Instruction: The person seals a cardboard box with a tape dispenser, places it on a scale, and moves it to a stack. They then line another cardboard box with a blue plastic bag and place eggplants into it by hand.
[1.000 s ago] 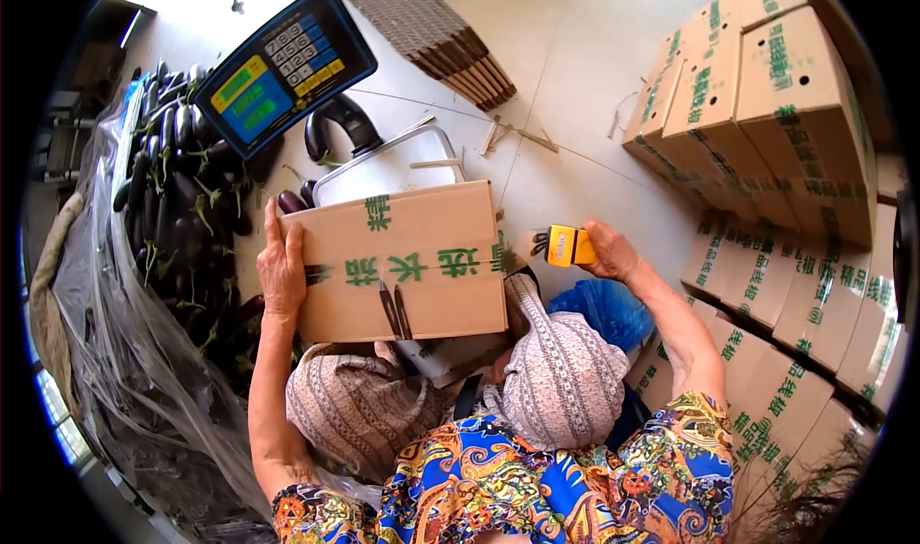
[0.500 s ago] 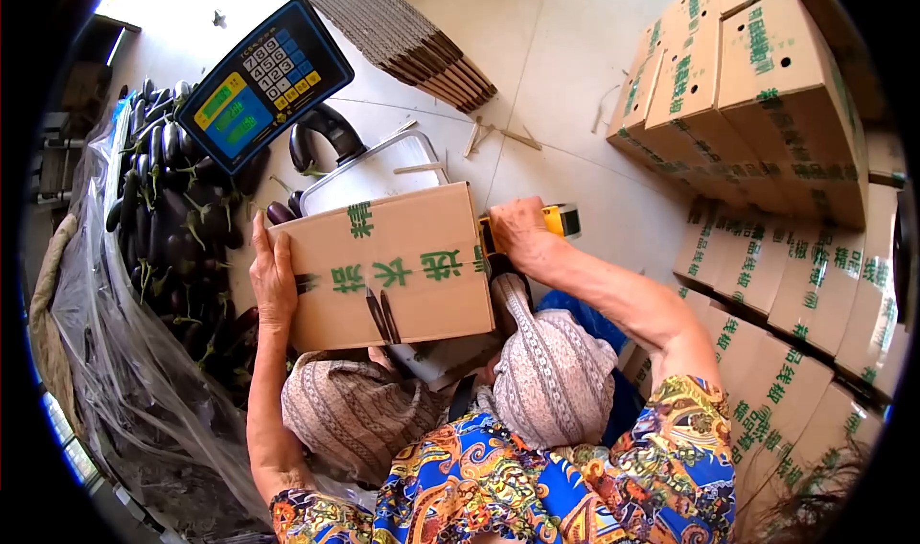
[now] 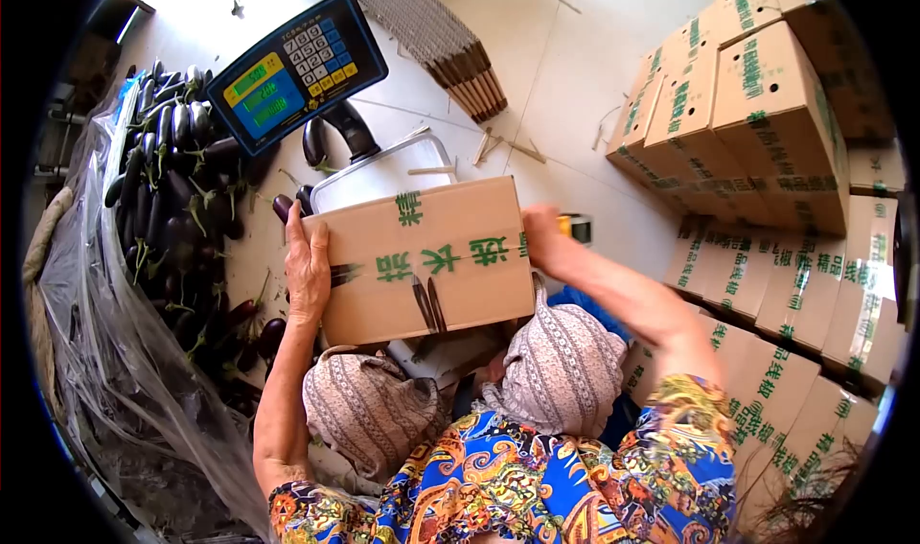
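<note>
A closed cardboard box (image 3: 431,304) with green printed characters lies across the scale in front of my knees. Along its left end, my left hand (image 3: 309,271) grips the edge with the fingers stretched up the side. My right hand (image 3: 549,240), blurred by motion, is at the box's right end. It is closed around a yellow-and-black tape dispenser (image 3: 577,227), mostly covered by the hand. Two dark slots or handle marks show on the box's top near me. Behind the box the metal scale platform (image 3: 383,172) sticks out.
The scale's keypad display (image 3: 297,72) stands beyond the box. Many eggplants (image 3: 182,199) lie at the left beside clear plastic sheeting (image 3: 96,295). Flattened cartons (image 3: 422,36) lie ahead. Printed boxes (image 3: 776,113) are stacked at the right, with more boxes (image 3: 757,362) below them.
The box, the scale and my left hand appear farther right, partly because the view has shifted. My right hand has moved right along with the box end, and less of the tape dispenser shows.
</note>
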Available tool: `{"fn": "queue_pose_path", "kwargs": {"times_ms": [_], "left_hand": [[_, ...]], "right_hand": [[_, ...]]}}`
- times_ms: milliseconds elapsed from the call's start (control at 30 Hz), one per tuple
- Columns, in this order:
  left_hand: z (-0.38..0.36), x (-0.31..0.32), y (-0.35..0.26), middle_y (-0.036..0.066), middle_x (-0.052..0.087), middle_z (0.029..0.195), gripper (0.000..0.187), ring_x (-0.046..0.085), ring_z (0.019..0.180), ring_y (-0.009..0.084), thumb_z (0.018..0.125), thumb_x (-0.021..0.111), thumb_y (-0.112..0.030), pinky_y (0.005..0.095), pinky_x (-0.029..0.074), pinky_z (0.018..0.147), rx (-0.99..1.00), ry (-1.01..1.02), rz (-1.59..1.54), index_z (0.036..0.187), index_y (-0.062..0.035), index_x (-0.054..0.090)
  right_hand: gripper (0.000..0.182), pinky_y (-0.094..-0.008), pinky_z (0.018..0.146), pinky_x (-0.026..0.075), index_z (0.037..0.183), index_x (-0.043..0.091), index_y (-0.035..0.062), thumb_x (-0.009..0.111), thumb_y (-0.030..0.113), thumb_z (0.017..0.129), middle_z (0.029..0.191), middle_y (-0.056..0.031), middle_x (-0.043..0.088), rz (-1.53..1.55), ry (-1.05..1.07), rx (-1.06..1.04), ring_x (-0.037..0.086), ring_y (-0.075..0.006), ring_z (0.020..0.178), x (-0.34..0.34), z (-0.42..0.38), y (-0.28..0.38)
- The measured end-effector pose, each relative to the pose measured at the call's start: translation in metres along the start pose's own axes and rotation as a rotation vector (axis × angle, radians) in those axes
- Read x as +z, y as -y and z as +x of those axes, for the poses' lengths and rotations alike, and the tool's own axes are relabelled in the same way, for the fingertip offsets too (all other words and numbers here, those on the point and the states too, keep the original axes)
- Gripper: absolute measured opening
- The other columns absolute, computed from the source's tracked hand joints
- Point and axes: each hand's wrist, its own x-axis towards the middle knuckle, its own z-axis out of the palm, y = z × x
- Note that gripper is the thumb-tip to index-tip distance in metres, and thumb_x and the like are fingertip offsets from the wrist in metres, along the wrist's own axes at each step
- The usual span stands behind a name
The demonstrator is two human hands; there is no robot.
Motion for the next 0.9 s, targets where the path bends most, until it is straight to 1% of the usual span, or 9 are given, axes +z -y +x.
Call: {"fn": "queue_pose_path", "kwargs": {"times_ms": [67, 167, 233, 300, 433, 533, 667, 767, 900], "left_hand": [[0.001, 0.0, 0.007, 0.028, 0.063, 0.119, 0.064, 0.062, 0.11, 0.0427, 0.102, 0.044, -0.047, 0.0428, 0.045, 0.097, 0.033, -0.004, 0.018, 0.151, -0.0096, 0.031], [0.001, -0.003, 0.006, 0.025, 0.055, 0.134, 0.068, 0.055, 0.123, 0.0355, 0.101, 0.045, -0.05, 0.0394, 0.042, 0.104, 0.02, 0.024, -0.082, 0.151, -0.007, 0.029], [0.001, -0.005, 0.001, 0.021, 0.046, 0.145, 0.073, 0.049, 0.13, 0.0314, 0.101, 0.043, -0.055, 0.0369, 0.041, 0.106, -0.096, 0.149, -0.328, 0.154, -0.0079, 0.025], [0.0, -0.008, 0.002, 0.018, 0.04, 0.151, 0.069, 0.043, 0.136, 0.028, 0.103, 0.037, -0.054, 0.0358, 0.036, 0.111, -0.162, 0.206, -0.631, 0.155, -0.0099, 0.023], [-0.001, -0.002, 0.001, 0.016, 0.032, 0.157, 0.079, 0.039, 0.139, 0.0279, 0.1, 0.033, -0.063, 0.0368, 0.034, 0.113, -0.216, 0.202, -0.771, 0.157, -0.0095, 0.019], [0.001, 0.002, 0.014, 0.015, 0.031, 0.157, 0.066, 0.034, 0.143, 0.0291, 0.105, 0.036, -0.049, 0.0375, 0.029, 0.116, -0.21, 0.127, -0.698, 0.155, -0.0097, 0.023], [0.0, 0.0, -0.007, 0.021, 0.036, 0.153, 0.071, 0.029, 0.144, 0.0375, 0.091, 0.063, -0.033, 0.0479, 0.023, 0.116, 0.434, -0.21, 0.534, 0.151, -0.0065, 0.034], [-0.003, 0.022, -0.036, 0.018, 0.038, 0.152, 0.066, 0.031, 0.144, 0.0351, 0.093, 0.061, -0.031, 0.0487, 0.023, 0.115, 0.54, 0.002, 0.666, 0.149, -0.0062, 0.037], [0.0, 0.047, -0.057, 0.018, 0.045, 0.146, 0.061, 0.035, 0.141, 0.0356, 0.091, 0.062, -0.028, 0.0463, 0.025, 0.114, 0.678, 0.02, 0.491, 0.144, -0.0044, 0.042]], "right_hand": [[0.031, -0.0397, 0.06, 0.048, 0.101, 0.069, 0.0145, 0.072, 0.026, 0.072, 0.081, -0.0042, 0.066, 0.223, 0.183, 0.038, 0.066, -0.0273, 0.08, 0.034, 0.027, 0.004], [0.029, -0.0448, 0.065, 0.052, 0.101, 0.064, 0.0123, 0.07, 0.023, 0.075, 0.087, -0.0118, 0.067, 0.346, -0.23, 0.086, 0.068, -0.0327, 0.087, 0.068, 0.006, -0.003], [0.05, -0.0487, 0.091, 0.047, 0.115, 0.057, 0.0075, 0.074, 0.034, 0.077, 0.113, -0.0161, 0.064, 0.502, 0.311, 0.2, 0.06, -0.0302, 0.113, 0.019, 0.004, -0.037], [0.063, -0.048, 0.105, 0.04, 0.128, 0.053, 0.0035, 0.071, 0.043, 0.082, 0.131, -0.0229, 0.055, 0.455, 0.391, 0.23, 0.049, -0.0331, 0.129, -0.026, -0.015, -0.059], [0.074, -0.0501, 0.114, 0.027, 0.148, 0.038, 0.0043, 0.061, 0.047, 0.092, 0.152, -0.0289, 0.033, 1.368, -0.544, 0.359, 0.034, -0.0411, 0.14, -0.036, -0.035, -0.057], [0.071, -0.0499, 0.115, 0.024, 0.149, 0.038, 0.006, 0.059, 0.044, 0.094, 0.155, -0.0253, 0.029, 1.067, -0.77, 0.144, 0.029, -0.039, 0.143, -0.136, -0.039, -0.024], [0.07, -0.0477, 0.116, 0.018, 0.15, 0.038, 0.0102, 0.058, 0.045, 0.092, 0.157, -0.0222, 0.027, 0.626, -0.58, -0.025, 0.026, -0.0349, 0.145, -0.146, 0.007, 0.032], [0.07, -0.0478, 0.116, 0.017, 0.149, 0.039, 0.0117, 0.058, 0.048, 0.092, 0.157, -0.0211, 0.027, 0.511, -0.6, -0.034, 0.025, -0.0338, 0.146, -0.146, 0.011, 0.035], [0.068, -0.0488, 0.116, 0.018, 0.148, 0.041, 0.0113, 0.059, 0.045, 0.092, 0.156, -0.0193, 0.03, 0.498, -0.643, -0.013, 0.025, -0.0341, 0.145, -0.142, 0.008, 0.041]]}}
